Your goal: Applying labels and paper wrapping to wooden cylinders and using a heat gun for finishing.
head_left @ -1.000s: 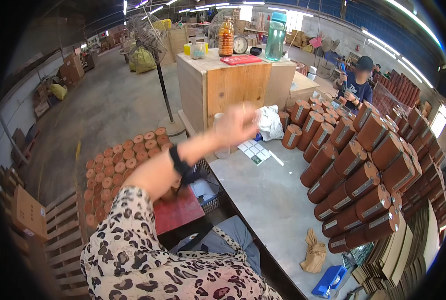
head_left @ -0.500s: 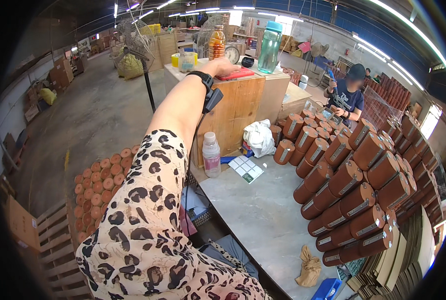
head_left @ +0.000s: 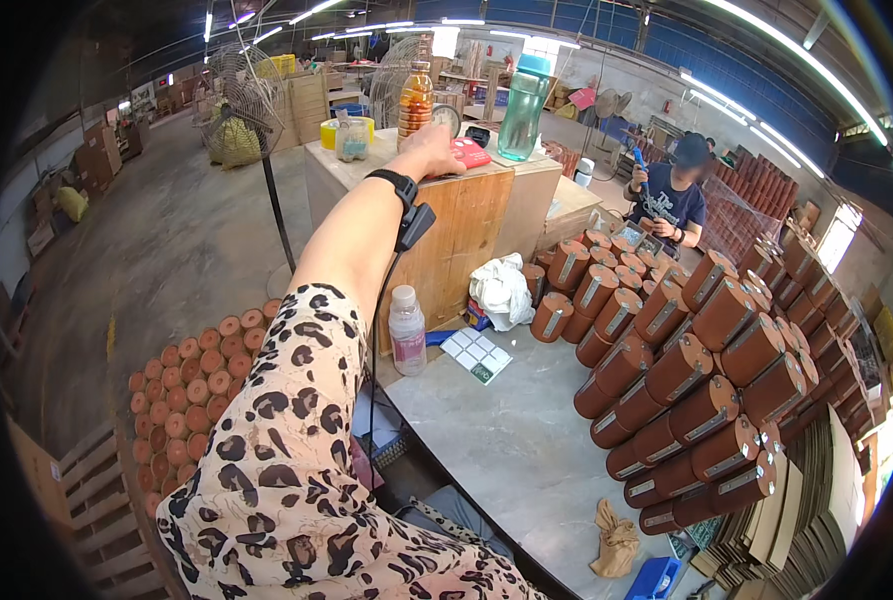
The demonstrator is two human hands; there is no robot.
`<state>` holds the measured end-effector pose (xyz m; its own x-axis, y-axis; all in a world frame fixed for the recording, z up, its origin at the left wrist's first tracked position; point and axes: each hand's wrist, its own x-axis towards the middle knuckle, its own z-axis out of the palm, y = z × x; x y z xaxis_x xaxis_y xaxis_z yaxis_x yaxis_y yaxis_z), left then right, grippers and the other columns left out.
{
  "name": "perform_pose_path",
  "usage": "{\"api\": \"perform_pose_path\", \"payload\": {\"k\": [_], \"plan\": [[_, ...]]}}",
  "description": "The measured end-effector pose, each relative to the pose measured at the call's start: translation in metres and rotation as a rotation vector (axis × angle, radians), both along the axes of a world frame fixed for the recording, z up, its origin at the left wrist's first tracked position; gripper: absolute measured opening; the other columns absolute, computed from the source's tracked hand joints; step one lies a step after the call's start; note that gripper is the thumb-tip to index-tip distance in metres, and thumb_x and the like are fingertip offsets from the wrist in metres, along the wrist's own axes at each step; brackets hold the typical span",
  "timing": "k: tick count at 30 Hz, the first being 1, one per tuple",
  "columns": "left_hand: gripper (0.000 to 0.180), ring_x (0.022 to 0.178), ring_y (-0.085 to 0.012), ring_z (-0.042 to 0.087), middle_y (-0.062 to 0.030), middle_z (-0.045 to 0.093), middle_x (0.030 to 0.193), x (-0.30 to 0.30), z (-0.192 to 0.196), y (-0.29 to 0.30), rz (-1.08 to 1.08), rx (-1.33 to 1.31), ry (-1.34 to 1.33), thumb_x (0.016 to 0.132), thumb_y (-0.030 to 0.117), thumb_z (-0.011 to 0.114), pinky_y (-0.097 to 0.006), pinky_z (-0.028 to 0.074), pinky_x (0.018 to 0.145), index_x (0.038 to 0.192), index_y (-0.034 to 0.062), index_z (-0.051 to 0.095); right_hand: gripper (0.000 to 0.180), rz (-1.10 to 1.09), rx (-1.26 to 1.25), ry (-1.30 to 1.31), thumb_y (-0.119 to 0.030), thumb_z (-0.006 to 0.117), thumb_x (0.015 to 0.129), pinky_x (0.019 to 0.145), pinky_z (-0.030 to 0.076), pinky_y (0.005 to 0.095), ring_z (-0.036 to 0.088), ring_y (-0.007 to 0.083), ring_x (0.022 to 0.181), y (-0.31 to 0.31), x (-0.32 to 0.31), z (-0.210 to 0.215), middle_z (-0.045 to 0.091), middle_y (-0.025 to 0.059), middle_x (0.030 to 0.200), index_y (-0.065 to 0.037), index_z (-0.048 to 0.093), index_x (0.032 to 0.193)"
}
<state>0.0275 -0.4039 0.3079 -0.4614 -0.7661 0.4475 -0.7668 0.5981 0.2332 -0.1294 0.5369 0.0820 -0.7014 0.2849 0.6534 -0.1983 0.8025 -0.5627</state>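
My left hand (head_left: 427, 150) reaches out over the wooden cabinet top, a black strap and small device on its wrist. Its fingers bend in at the near left side of a flat red packet (head_left: 472, 153) and seem to grip it; the fingertips are partly hidden. Just behind the hand stands a bottle of amber contents (head_left: 415, 103). A green-blue water bottle (head_left: 522, 112) is farther right, with a small black object (head_left: 477, 136) between. Tape rolls and a clear tub (head_left: 351, 138) sit to the left. My right hand is out of sight.
Many brown cylinders (head_left: 686, 362) are piled on the right of the grey table (head_left: 526, 440), beside cardboard sheets (head_left: 806, 500). A plastic bottle (head_left: 406, 330) and white cloth (head_left: 501, 292) stand by the cabinet (head_left: 466, 225). A co-worker (head_left: 671, 195) sits beyond, holding a blue tool.
The view has shifted slightly to the right. My left hand has drawn back a little on the cabinet top, and the red packet has turned and shows more of its face beside the fingers.
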Motion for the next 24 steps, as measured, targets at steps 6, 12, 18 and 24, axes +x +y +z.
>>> {"api": "perform_pose_path", "payload": {"k": [6,12,18,24], "plan": [[0.061,0.096,-0.0273,0.066,-0.0130,0.063,0.113,-0.001,0.028,0.057,-0.105,-0.419,0.165,0.069,0.040,0.079,-0.039,0.054,0.082,0.117,0.0067,0.061,0.031,-0.036,0.056,-0.007,-0.020,0.058,0.093,0.082,0.051,0.0409,0.063,0.0359,0.090,-0.028,0.035,0.011,0.066,0.0248,0.098,0.007,0.065,0.106],[0.052,0.083,-0.0103,0.061,-0.0022,0.064,0.102,0.038,-0.072,0.220,-0.913,0.989,1.171,0.082,0.025,0.077,-0.025,0.050,0.067,0.126,0.0051,0.058,0.023,0.371,0.097,0.186,-0.006,0.062,0.092,0.080,0.053,0.0368,0.063,0.0260,0.084,-0.137,0.054,0.033,0.065,0.0162,0.094,0.005,0.061,0.113],[0.057,0.091,-0.0121,0.063,-0.0037,0.060,0.120,0.011,-0.264,0.368,-1.008,2.110,1.015,0.093,0.037,0.066,-0.026,0.055,0.065,0.140,0.0120,0.045,0.035,0.981,-0.175,-0.371,0.000,0.056,0.091,0.078,0.055,0.0317,0.063,0.0200,0.100,-0.248,0.095,-0.036,0.064,0.0155,0.109,0.005,0.055,0.127],[0.055,0.101,-0.0239,0.062,-0.0116,0.060,0.124,0.008,-0.291,0.398,-0.848,2.533,1.229,0.096,0.039,0.054,-0.035,0.055,0.082,0.137,0.0034,0.047,0.034,1.229,-0.221,-0.471,-0.002,0.057,0.095,0.084,0.056,0.0301,0.065,0.0165,0.098,-0.336,0.094,-0.063,0.065,0.0115,0.112,0.004,0.055,0.128]]}}
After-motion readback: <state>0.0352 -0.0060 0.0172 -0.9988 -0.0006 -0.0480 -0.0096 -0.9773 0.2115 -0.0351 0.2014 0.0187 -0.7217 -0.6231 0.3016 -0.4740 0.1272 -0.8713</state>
